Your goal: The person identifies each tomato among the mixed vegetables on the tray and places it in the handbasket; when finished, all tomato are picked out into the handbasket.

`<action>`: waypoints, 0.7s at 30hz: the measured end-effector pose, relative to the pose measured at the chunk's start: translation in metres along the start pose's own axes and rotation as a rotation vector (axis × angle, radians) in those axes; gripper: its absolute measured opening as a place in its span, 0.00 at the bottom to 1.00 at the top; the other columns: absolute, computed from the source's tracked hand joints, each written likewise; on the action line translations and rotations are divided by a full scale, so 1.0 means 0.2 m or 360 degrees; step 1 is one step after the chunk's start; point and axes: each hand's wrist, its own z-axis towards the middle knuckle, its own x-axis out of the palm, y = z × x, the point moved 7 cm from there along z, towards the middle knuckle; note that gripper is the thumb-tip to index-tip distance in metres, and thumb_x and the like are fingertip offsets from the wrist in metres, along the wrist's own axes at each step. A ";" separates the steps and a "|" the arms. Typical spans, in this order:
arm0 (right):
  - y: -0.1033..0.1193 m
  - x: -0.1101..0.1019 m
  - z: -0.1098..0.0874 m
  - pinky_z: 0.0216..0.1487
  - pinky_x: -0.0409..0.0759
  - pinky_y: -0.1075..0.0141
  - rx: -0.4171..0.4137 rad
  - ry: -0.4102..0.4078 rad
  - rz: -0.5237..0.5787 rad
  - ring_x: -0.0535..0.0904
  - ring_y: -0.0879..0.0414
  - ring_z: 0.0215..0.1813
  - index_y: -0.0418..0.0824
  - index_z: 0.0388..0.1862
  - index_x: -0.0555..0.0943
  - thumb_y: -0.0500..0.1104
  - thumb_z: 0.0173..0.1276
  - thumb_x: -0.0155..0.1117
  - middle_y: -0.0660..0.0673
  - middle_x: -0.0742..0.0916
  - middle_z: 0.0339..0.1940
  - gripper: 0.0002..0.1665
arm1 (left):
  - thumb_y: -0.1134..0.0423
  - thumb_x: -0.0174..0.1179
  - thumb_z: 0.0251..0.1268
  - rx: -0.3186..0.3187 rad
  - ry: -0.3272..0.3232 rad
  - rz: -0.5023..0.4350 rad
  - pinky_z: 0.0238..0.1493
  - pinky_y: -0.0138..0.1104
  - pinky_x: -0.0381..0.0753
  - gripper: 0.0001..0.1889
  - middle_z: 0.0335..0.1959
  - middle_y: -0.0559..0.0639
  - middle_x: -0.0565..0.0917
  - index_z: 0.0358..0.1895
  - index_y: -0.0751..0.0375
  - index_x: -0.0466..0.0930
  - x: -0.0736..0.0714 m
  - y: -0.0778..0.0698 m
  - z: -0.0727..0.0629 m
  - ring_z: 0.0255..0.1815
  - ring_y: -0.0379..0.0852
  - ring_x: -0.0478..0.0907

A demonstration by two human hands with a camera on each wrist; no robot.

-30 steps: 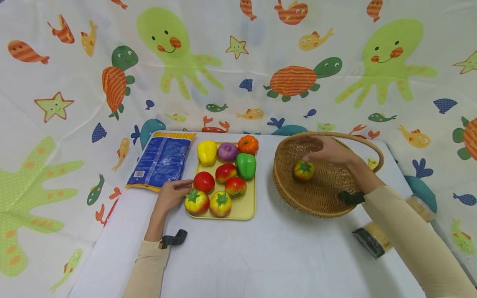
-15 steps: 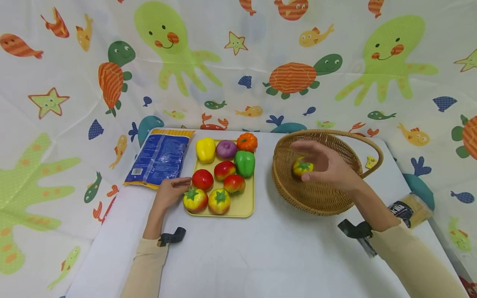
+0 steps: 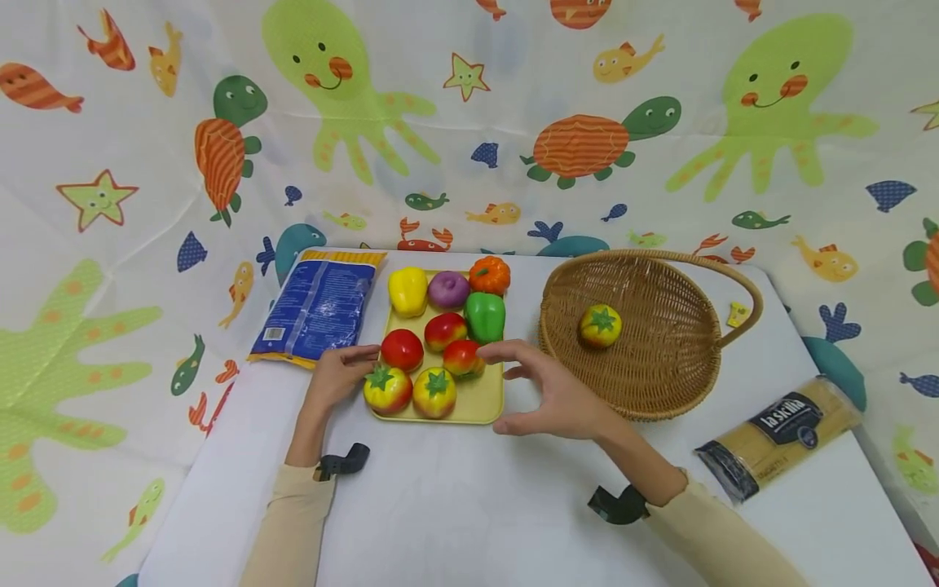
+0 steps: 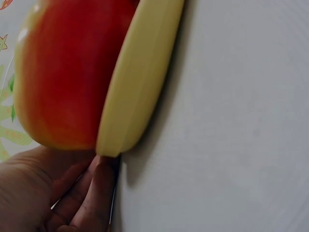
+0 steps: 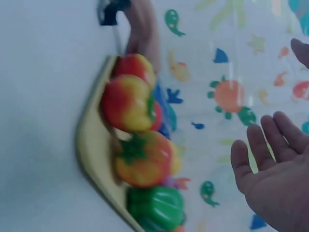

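A yellow tray (image 3: 480,408) carries toy fruits and vegetables. At its left rim my left hand (image 3: 339,377) grips the edge, fingertips beside a red round fruit (image 3: 402,350); the left wrist view shows those fingers (image 4: 99,193) at the tray's end. Over the tray's right edge is my right hand (image 3: 561,399), holding nothing, with thumb and fingers spread apart. Its fingertips overlap a red-yellow fruit (image 3: 462,359) in the head view. Two yellow-red fruits with green leaf tops, one of them a leaf-topped fruit (image 3: 434,393), sit at the front. A similar leaf-topped fruit (image 3: 601,326) lies in the wicker basket (image 3: 660,367).
Further back on the tray are a yellow pepper (image 3: 407,292), a purple onion (image 3: 448,289), an orange pumpkin (image 3: 489,275) and a green pepper (image 3: 485,316). A blue packet (image 3: 323,306) lies left, a spaghetti pack (image 3: 781,436) right. A patterned curtain (image 3: 455,147) hangs behind.
My right hand has come out of the basket and moved left to the tray, leaving the leaf-topped fruit in the basket. My left hand has stayed at the tray's rim.
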 end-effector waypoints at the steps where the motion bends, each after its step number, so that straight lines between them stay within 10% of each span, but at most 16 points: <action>1: -0.03 0.03 0.01 0.64 0.73 0.52 0.0028 0.0005 0.0002 0.67 0.54 0.67 0.49 0.70 0.69 0.43 0.55 0.79 0.52 0.74 0.67 0.45 | 0.64 0.64 0.66 -0.0003 -0.0001 -0.0004 0.53 0.40 0.81 0.17 0.49 0.58 0.86 0.57 0.64 0.83 0.00 0.00 0.00 0.50 0.53 0.83; 11: -0.30 0.10 0.11 0.61 0.72 0.41 0.0150 -0.0241 -0.0097 0.67 0.46 0.68 0.43 0.72 0.68 0.47 0.56 0.79 0.45 0.73 0.69 0.46 | 0.64 0.63 0.66 -0.0009 -0.0024 0.0004 0.54 0.40 0.81 0.17 0.48 0.58 0.86 0.57 0.63 0.83 0.00 0.00 0.01 0.50 0.52 0.83; 21: -0.49 0.07 0.21 0.60 0.75 0.50 0.0253 -0.0408 -0.0310 0.70 0.53 0.65 0.42 0.70 0.71 0.42 0.52 0.81 0.48 0.76 0.65 0.46 | 0.63 0.64 0.66 -0.0003 0.0000 -0.0001 0.54 0.41 0.81 0.17 0.49 0.58 0.86 0.57 0.63 0.83 0.00 -0.01 0.00 0.50 0.53 0.83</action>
